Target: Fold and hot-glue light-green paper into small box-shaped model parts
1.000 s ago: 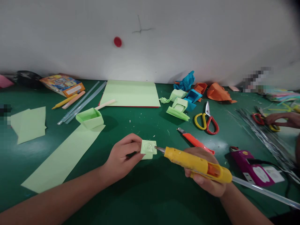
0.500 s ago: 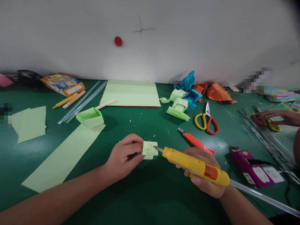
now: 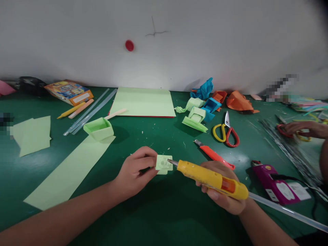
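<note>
Between the fingers of my left hand (image 3: 137, 171) is a small folded piece of pale green paper (image 3: 161, 166), its flat square face turned up. Clear glue sits on that face. My right hand (image 3: 225, 191) is wrapped round a yellow hot glue gun (image 3: 202, 174), whose metal nozzle meets the glue on the square. A long clear glue stick (image 3: 284, 211) runs out of the gun's back end. Left of my left hand, an open green paper box (image 3: 99, 129) rests at the end of a long green paper strip (image 3: 69, 174).
A red utility knife (image 3: 215, 156) and scissors (image 3: 227, 131) lie beyond my right hand. Folded paper pieces (image 3: 196, 114) cluster behind them. At right are a purple power adapter (image 3: 275, 184) with a cable and another person's hand (image 3: 304, 129) on scissors. A green sheet (image 3: 145, 102) lies by the wall.
The glue gun has shifted slightly, its back end moving a little left and up, with the nozzle still on the paper. My left hand stays put. The other person's scissors have moved slightly.
</note>
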`<move>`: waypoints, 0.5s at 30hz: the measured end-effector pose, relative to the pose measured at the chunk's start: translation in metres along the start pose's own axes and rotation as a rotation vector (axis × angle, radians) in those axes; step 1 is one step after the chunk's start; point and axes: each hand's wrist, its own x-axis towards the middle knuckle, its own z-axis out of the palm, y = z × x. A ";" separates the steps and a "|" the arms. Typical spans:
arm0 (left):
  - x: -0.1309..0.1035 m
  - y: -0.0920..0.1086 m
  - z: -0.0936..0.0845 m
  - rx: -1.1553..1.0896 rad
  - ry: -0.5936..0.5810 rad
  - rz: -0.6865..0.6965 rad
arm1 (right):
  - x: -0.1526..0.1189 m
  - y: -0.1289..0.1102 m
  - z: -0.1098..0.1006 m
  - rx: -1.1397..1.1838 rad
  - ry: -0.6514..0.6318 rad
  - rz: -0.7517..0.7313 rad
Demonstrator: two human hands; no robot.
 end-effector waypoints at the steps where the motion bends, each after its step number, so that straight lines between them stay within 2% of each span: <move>1: 0.000 0.000 0.000 -0.001 -0.001 -0.002 | 0.000 0.000 0.000 0.007 0.013 -0.016; 15: 0.000 -0.001 0.001 -0.003 0.004 0.000 | 0.002 0.002 0.001 0.066 -0.007 -0.028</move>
